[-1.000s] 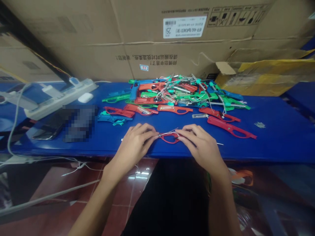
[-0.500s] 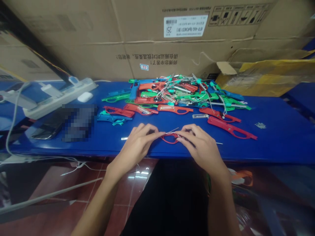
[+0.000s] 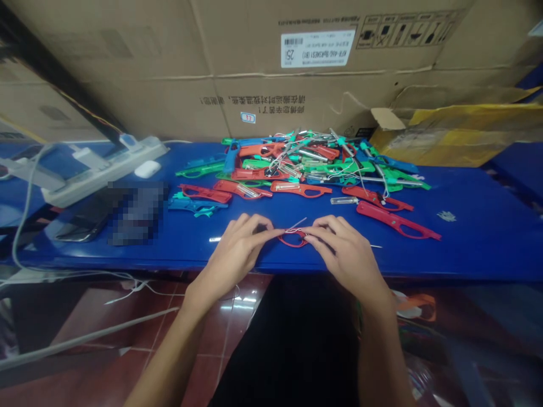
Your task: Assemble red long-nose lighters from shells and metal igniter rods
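In the head view a red lighter shell [image 3: 292, 245] with a finger loop lies at the table's front, between my two hands. My left hand [image 3: 240, 246] is closed on its left end, thumb and fingertips pressed together. My right hand [image 3: 350, 251] pinches at its right end, near a small dark part in the loop. Thin white wires [image 3: 293, 230] run between the fingertips along the shell's top. A thin pale rod [image 3: 300, 223] sticks up behind it. The shell's ends are hidden by my fingers.
Behind my hands is a pile of red, green and blue lighter parts [image 3: 301, 190] with metal tubes and wires. A red shell [image 3: 399, 222] lies at right, near small pale pieces [image 3: 446, 216]. Left are a phone [image 3: 80, 226] and power strip [image 3: 106, 169]; cardboard boxes [image 3: 250, 51] stand behind.
The view has shifted very slightly. Both hands hold nearly the same place on the red shell, and the white wires between the fingertips have moved a little.
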Tool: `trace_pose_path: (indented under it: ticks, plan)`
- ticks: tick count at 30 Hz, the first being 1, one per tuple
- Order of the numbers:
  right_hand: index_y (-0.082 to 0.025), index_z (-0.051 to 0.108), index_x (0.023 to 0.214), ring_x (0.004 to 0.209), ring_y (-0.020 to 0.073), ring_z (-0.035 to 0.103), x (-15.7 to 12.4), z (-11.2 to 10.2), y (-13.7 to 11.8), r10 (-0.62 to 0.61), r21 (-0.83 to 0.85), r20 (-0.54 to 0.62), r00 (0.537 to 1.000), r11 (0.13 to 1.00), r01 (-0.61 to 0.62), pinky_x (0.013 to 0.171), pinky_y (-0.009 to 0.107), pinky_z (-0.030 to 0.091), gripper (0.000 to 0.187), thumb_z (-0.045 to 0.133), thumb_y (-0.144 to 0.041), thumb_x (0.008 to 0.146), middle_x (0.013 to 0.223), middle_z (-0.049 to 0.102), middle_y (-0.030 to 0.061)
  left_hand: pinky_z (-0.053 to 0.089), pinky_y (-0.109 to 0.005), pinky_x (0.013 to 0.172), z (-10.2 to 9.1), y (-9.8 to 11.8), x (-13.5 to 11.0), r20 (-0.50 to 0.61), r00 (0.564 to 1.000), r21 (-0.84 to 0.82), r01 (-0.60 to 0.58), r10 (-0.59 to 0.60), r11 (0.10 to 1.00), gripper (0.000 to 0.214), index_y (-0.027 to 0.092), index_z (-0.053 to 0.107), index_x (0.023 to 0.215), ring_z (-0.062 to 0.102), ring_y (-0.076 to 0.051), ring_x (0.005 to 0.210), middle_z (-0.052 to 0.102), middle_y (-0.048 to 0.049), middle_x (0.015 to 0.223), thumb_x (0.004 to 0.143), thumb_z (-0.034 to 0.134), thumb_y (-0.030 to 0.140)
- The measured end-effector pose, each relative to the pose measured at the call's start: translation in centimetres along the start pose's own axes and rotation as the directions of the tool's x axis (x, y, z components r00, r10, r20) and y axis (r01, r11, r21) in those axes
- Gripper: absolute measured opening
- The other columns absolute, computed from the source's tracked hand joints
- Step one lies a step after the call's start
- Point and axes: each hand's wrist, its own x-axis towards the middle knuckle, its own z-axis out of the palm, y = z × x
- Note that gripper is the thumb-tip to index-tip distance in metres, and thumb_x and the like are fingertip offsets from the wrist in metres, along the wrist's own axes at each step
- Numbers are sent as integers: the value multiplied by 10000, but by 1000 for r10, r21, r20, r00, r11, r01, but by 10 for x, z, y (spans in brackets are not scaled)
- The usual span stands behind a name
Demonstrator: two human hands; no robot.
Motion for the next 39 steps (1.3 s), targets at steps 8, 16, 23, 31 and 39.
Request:
trace_pose_path:
  ticks: [8,16,23,31,39]
  plan:
    - [-279,731,1159,931,195,595,0,1,0,9,-7,-6,1000,1000,-9,798,339,457,237,530,-325,1042,1047,675,38,348,-420,904,-2,6,2,-28,998,144,-56,61,988,403,310,595,1400,530,-228,1000,650,-59,1239,1056,453,156]
    - [-283,735,1152,933,205,605,0,1,1,2,1,-2,1000,1000,-2,797,351,460,255,507,-340,1051,1043,679,54,313,-443,994,-7,18,26,-37,998,108,-37,41,993,273,231,724,1080,590,-211,960,753,-29,1086,1062,501,387]
    - [-275,733,1144,920,207,600,0,0,0,-4,-4,7,1000,1000,4,804,353,459,255,505,-343,1051,1053,681,56,339,-393,916,5,16,40,-65,998,34,8,-6,999,153,227,714,1017,602,-196,902,757,-3,1035,1018,598,327]
    - [-260,725,1128,920,205,595,1,1,1,-12,-27,5,1000,1000,13,809,351,456,240,512,-337,1048,1066,675,52,352,-371,854,6,13,41,-35,998,-72,59,-61,996,144,248,720,992,613,-196,910,755,10,1030,1014,586,299]
    - [-266,722,1129,953,210,620,0,0,1,-13,-9,20,1000,1000,13,841,360,471,245,497,-327,1053,1132,666,66,443,-316,754,3,11,51,41,984,-254,176,-171,951,105,233,736,893,620,-171,798,740,6,894,925,635,228]
